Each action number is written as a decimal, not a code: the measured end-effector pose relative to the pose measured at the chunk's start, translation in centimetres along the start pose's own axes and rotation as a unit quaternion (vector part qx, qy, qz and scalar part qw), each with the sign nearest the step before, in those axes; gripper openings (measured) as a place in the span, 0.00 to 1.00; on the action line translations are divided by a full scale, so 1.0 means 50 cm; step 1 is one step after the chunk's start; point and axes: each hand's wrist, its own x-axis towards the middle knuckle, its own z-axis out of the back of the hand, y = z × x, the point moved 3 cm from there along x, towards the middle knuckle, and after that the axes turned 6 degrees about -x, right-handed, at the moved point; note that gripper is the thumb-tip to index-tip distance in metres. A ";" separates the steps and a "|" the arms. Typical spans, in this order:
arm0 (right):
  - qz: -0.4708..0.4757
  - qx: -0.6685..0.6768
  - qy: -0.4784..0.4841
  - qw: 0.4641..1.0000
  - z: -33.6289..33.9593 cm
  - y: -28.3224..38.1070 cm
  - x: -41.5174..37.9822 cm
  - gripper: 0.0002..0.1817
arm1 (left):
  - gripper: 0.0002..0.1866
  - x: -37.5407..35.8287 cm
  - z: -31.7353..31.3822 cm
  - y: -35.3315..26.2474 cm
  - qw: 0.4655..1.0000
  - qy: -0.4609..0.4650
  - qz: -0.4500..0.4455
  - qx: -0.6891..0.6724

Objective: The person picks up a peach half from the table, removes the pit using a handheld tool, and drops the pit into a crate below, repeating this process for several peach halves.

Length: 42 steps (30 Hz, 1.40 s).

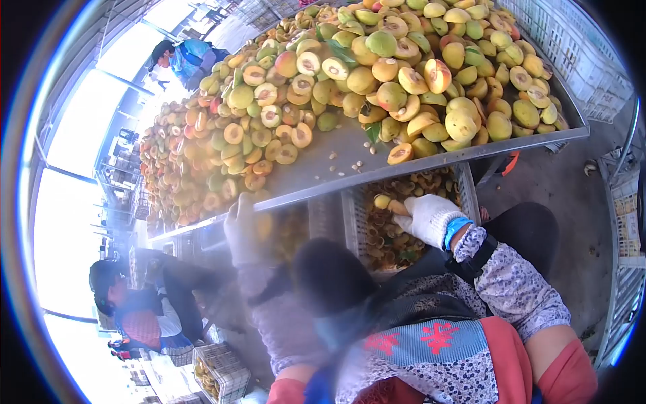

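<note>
My right hand [431,217], in a white knit glove, is closed around a yellow-orange piece of fruit [398,207]. It is over a plastic crate [468,192] of cut fruit pieces [390,239] below the table's front edge. My left hand [241,225], also in a white glove, is raised at the front edge of the metal table [323,161]; blur and haze hide its fingers. On the tabletop lies a large heap of yellow-green stone fruit [363,81], many cut in half with brown pit hollows showing. A few loose pits [356,165] lie near the rim.
A co-worker [185,60] is at the table's far left side. Another person [134,303] sits at the lower left, near a crate of fruit [221,372]. Stacked white crates [572,54] stand at upper right, and a metal rack [622,215] is at the right.
</note>
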 end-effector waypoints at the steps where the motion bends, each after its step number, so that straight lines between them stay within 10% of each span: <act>1: -0.003 -0.008 -0.018 1.000 -0.010 -0.007 0.014 0.25 | 0.12 0.004 0.013 -0.014 0.985 -0.032 0.005 0.172; 2: -0.001 -0.008 -0.020 1.000 -0.007 -0.003 0.018 0.25 | 0.11 0.013 0.021 -0.023 0.940 -0.062 0.009 0.337; 5: -0.009 0.008 -0.078 0.997 0.005 0.009 0.022 0.24 | 0.20 0.076 -0.051 -0.021 0.985 -0.076 0.127 0.090; 14: 0.059 0.029 -0.150 0.987 0.011 0.024 0.018 0.19 | 0.34 0.247 -0.191 0.155 0.888 0.068 0.007 0.454; 16: 0.101 0.080 -0.215 0.968 0.024 0.038 0.017 0.18 | 0.26 0.236 -0.190 0.160 0.964 0.141 0.207 0.094; 20: 0.128 0.197 -0.272 0.933 0.031 0.060 0.034 0.16 | 0.16 0.156 -0.209 0.042 0.927 0.176 0.202 -0.261; 36: 0.103 0.192 -0.267 0.939 0.042 0.075 0.023 0.16 | 0.32 -0.066 -0.402 -0.061 0.913 0.010 0.087 -0.398; 42: 0.046 0.107 -0.206 0.972 0.035 0.073 0.029 0.17 | 0.31 -0.064 -0.397 -0.059 0.780 0.111 0.198 -0.583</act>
